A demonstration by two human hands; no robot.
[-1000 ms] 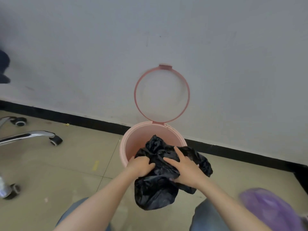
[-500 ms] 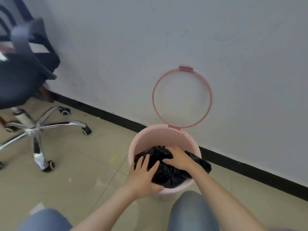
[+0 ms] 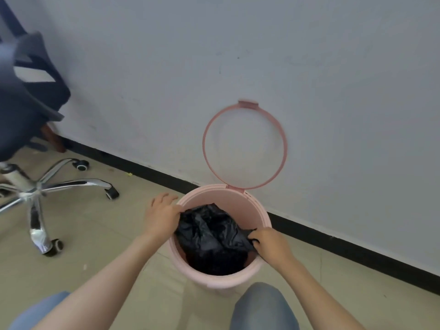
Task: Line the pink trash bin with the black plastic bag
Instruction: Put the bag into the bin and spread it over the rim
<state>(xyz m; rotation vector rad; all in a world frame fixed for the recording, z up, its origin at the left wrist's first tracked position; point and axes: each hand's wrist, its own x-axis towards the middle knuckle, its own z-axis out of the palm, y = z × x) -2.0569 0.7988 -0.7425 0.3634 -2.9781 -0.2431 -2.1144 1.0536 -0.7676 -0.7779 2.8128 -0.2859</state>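
Down inside the pink trash bin point(image 3: 259, 215) by the wall, black plastic bag point(image 3: 209, 236) crumpled and bunched, left hand point(image 3: 162, 215) pinching its edge at the left rim, right hand point(image 3: 271, 246) gripping the right edge, mouth not yet folded over the rim, hinged ring point(image 3: 245, 144) up.

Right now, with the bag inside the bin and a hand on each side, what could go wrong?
The black bag sits bunched inside the pink bin, none of it folded over the rim, so it may slip down when released. The right hand pinches only a small edge, which could tear. The upright ring may drop onto the hands.
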